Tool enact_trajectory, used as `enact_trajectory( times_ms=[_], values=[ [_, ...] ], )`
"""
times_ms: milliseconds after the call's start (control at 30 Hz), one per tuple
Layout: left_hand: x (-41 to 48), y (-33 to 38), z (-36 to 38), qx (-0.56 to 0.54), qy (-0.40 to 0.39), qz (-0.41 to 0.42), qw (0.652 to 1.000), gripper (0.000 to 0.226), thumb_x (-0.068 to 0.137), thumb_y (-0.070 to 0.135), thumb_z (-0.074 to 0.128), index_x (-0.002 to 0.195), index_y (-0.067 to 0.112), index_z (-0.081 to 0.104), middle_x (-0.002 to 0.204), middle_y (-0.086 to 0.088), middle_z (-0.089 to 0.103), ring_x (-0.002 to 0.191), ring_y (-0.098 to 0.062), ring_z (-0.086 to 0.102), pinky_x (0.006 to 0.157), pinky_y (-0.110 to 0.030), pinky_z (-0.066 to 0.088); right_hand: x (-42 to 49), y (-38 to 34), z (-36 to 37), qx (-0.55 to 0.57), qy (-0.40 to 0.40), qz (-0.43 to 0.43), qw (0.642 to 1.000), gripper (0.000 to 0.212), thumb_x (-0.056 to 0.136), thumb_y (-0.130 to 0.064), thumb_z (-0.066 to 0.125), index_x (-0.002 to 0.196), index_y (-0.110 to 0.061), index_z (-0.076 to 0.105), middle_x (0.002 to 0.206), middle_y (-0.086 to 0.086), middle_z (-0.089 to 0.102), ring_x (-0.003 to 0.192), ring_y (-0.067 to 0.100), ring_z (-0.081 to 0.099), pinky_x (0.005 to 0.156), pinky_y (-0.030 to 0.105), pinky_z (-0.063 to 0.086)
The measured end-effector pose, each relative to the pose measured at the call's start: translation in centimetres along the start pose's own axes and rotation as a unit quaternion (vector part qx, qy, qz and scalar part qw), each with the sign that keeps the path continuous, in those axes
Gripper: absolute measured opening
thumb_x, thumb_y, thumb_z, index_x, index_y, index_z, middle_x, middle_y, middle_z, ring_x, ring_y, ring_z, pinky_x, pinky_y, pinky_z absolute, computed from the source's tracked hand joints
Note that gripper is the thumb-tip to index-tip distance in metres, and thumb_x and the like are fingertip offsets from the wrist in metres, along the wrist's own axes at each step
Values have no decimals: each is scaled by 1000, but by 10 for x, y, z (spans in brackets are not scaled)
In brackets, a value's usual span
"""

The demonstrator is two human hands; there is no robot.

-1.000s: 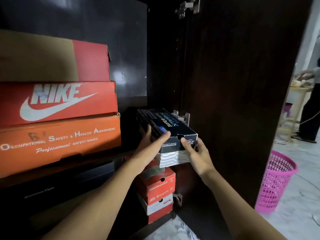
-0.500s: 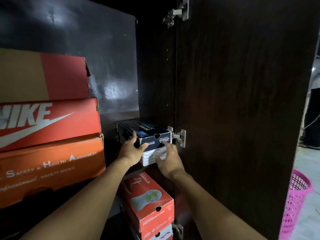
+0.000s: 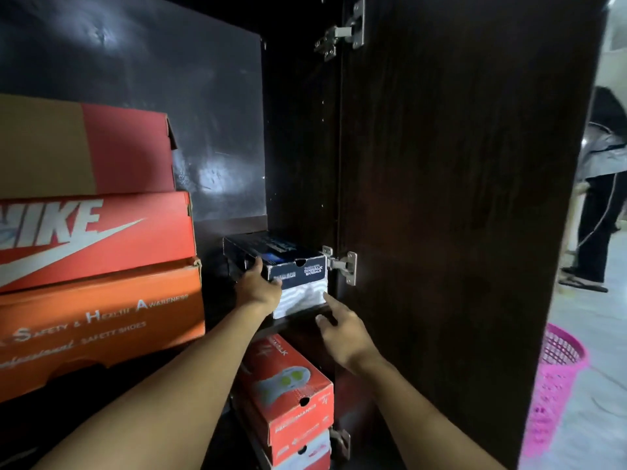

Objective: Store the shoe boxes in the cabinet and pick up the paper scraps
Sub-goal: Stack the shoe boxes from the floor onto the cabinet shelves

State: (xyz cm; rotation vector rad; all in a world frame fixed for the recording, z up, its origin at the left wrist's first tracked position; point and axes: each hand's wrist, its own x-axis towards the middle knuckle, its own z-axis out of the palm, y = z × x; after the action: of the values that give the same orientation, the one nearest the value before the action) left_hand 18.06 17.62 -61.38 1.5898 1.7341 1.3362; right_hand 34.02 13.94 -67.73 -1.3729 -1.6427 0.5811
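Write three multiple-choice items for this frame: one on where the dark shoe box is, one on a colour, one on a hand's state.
1. Where does the dark shoe box sit?
A) on the floor
B) on a cabinet shelf beside a door hinge
C) on top of the Nike box

2. What colour is the basket?
A) pink
B) green
C) white

3. What is the left hand doing?
A) hanging empty
B) holding a paper scrap
C) gripping the dark shoe box's front corner

Answers: B, the box rests at the shelf's edge right next to the hinge. A, the mesh basket is bright pink. C, its fingers wrap the box's left front corner.
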Motion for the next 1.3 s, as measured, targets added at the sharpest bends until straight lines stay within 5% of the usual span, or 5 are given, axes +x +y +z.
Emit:
enact_trajectory(
  times_ms=[233, 800, 1000, 1133, 1300],
  values=[
    [-92, 9, 24, 53, 23, 44, 997, 69, 82, 42, 69, 143, 21, 45, 134, -12, 56, 129, -36, 40, 106, -38, 40, -116, 40, -46, 0, 58, 52, 997, 43, 98, -21, 57, 141, -22, 52, 139, 5, 57, 132, 15, 50, 110, 29, 40],
    [-436, -43, 176, -62, -406, -84, 908, 32, 90, 30, 66, 116, 13, 65, 103, -8, 66, 75, -15, 55, 50, -19, 41, -461, 175, -138, -195, 127, 307, 923, 39, 96, -32, 52, 135, -25, 55, 137, 2, 58, 120, 22, 58, 96, 40, 49],
    [-536, -92, 202, -5, -491, -173, 854, 45, 93, 43, 60, 130, 18, 51, 127, -3, 54, 112, -22, 55, 88, -30, 44, -528, 209, -154, -262, 113, 390, 876, 49, 93, -33, 53, 140, -23, 51, 146, 7, 47, 130, 28, 47, 103, 40, 43],
    [-563, -115, 204, 18, -505, -191, 842, 25, 94, 51, 53, 83, 28, 51, 88, 6, 51, 76, -11, 50, 77, -29, 39, -562, 229, -162, -252, 123, 378, 882, 53, 94, -36, 56, 143, -17, 48, 155, 9, 34, 140, 29, 33, 109, 37, 35],
    [-566, -126, 200, 22, -518, -220, 826, 71, 76, 75, 56, 129, 29, 60, 132, 4, 60, 120, -23, 56, 106, -37, 42, -584, 244, -166, 20, 227, 439, 869, 86, 85, -47, 70, 154, -27, 22, 152, 7, 37, 133, 29, 45, 109, 47, 40]
  ],
)
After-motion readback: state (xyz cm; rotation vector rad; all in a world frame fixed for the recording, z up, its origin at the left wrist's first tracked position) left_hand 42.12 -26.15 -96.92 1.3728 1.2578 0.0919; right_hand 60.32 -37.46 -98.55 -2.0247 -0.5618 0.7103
